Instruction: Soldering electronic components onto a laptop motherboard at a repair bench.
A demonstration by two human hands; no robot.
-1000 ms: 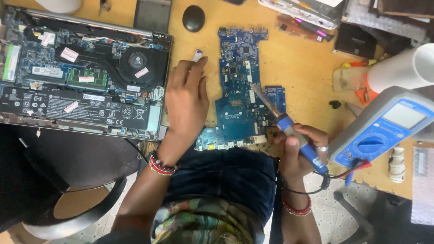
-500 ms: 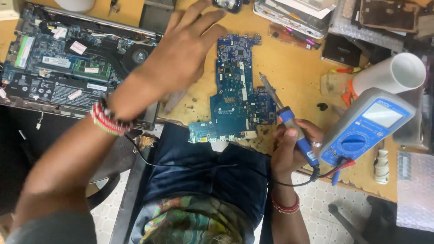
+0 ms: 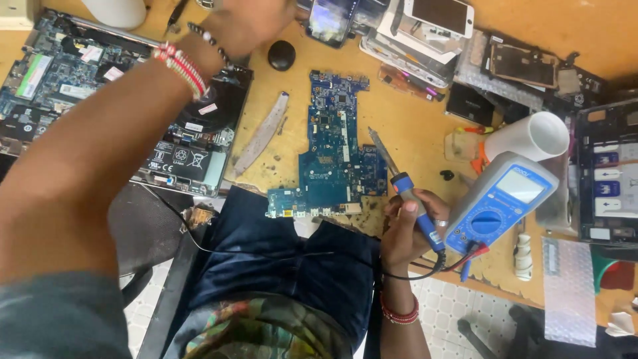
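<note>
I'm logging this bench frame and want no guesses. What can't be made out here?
Head view only:
- Left hand: fingers cut off by the top edge and blurred; whether it grips anything cannot be told.
- Phone: its top is cut off by the edge.
- Soldering iron: lower handle hidden inside the right hand.
- Multimeter: its screen is too small to read.
- Open laptop: partly covered by the left forearm.

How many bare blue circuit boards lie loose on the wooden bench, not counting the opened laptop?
1. The blue circuit board lies in the middle of the bench, between the opened laptop and the soldering iron in the right hand. Others may hide in the pile behind.
</note>
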